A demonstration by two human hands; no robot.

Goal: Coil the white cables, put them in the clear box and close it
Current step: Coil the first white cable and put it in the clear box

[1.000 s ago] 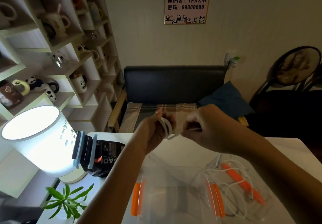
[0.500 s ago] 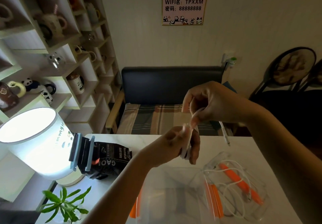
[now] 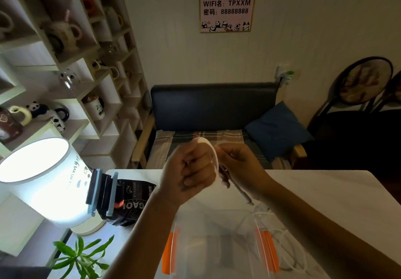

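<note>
My left hand is a closed fist around a coil of white cable, whose loop arcs over the knuckles. My right hand pinches the same cable beside the fist, and the cable's plug end hangs down below it. Both hands are raised above the white table. The clear box with orange latches stands open below my forearms. To its right lies its clear lid, with a second loose white cable on it, partly hidden by my right arm.
A lit white lamp stands at the left table edge, next to a black coffee bag and a blue-edged holder. A green plant sits at the near left. Shelves of mugs fill the left wall; a dark sofa is behind the table.
My right hand came down from above and now sits level with the left fist. The left hand turned and rose, with another loop of cable laid over it.
</note>
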